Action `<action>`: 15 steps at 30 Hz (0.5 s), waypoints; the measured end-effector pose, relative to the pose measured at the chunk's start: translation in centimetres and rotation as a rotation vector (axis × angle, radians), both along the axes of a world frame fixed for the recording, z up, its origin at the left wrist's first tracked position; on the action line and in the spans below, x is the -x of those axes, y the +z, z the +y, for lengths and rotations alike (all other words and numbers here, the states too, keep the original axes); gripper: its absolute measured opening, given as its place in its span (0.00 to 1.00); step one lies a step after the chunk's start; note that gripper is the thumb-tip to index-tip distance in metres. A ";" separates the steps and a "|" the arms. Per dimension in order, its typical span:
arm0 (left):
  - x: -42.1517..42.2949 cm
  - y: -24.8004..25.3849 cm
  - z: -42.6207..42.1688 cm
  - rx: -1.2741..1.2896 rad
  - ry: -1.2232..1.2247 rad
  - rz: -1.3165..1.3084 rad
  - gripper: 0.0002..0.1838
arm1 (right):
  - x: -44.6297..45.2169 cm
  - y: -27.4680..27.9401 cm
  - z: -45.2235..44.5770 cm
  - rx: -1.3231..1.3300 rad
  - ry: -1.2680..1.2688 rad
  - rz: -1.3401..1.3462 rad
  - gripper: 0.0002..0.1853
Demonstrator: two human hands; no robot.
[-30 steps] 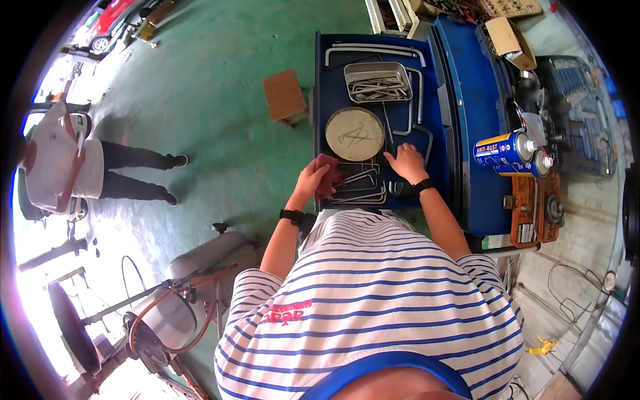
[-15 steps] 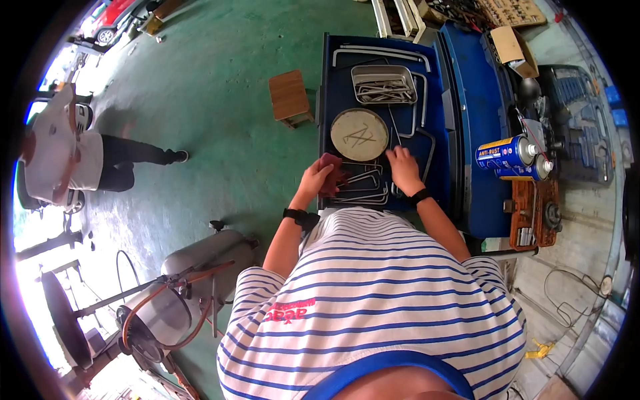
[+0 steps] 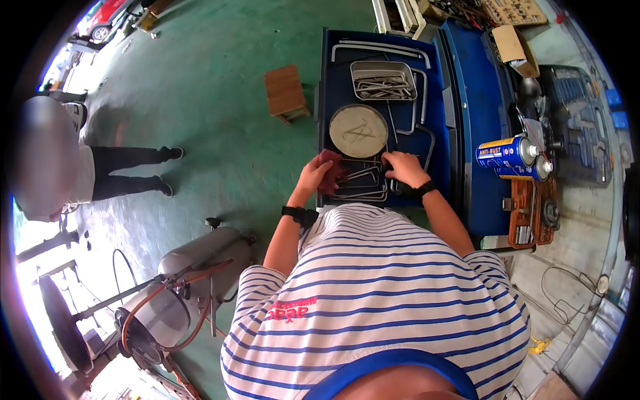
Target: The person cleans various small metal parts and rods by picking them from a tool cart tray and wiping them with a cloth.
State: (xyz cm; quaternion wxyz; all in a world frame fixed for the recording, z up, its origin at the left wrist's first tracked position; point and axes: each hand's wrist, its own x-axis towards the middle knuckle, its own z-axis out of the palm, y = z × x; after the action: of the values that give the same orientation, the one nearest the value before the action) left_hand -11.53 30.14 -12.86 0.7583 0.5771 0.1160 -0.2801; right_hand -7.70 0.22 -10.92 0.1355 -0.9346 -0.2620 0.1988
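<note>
My left hand [image 3: 312, 179] is closed around a dark red cloth [image 3: 328, 175] at the near left of a blue drawer [image 3: 437, 100]. Across from it, my right hand [image 3: 405, 169] pinches the end of a thin hex key [image 3: 363, 160], which runs toward the cloth. Several bent hex keys [image 3: 363, 195] lie in the drawer just below my hands. Beyond them sits a round, pale dish [image 3: 347, 137] with a few thin keys on it. A metal tray [image 3: 355, 69] full of small hex keys stands farther back, with large hex keys [image 3: 383, 47] around it.
Blue anti-rust spray cans [image 3: 503, 152] and an orange tool case [image 3: 513, 223] are on the right. A wooden stool [image 3: 285, 90] stands left of the drawer. A grey tank [image 3: 207, 250] with hoses is at lower left. Another person [image 3: 53, 153] stands at far left.
My right hand has come down and slightly left, its fingers now pinched together. The left hand stays near the same spot with the cloth. The other person's legs have moved apart.
</note>
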 end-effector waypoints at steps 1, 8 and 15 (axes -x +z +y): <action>0.0 -0.1 0.0 -0.001 0.007 -0.001 0.16 | 0.3 0.4 0.0 -0.161 -0.103 -0.033 0.14; -0.6 1.1 -0.7 -0.066 -0.011 -0.009 0.16 | 0.8 3.6 -0.6 -0.811 -0.691 -0.072 0.10; -2.7 8.7 -4.8 -0.493 -0.205 -0.463 0.13 | 0.1 7.3 0.6 -0.911 -0.705 0.154 0.14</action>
State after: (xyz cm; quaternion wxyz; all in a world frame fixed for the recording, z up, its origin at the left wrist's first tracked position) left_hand -8.86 25.39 -4.16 0.5705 0.7996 -0.0536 -0.1800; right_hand -7.77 0.87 -3.61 0.6007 -0.7957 0.0164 0.0764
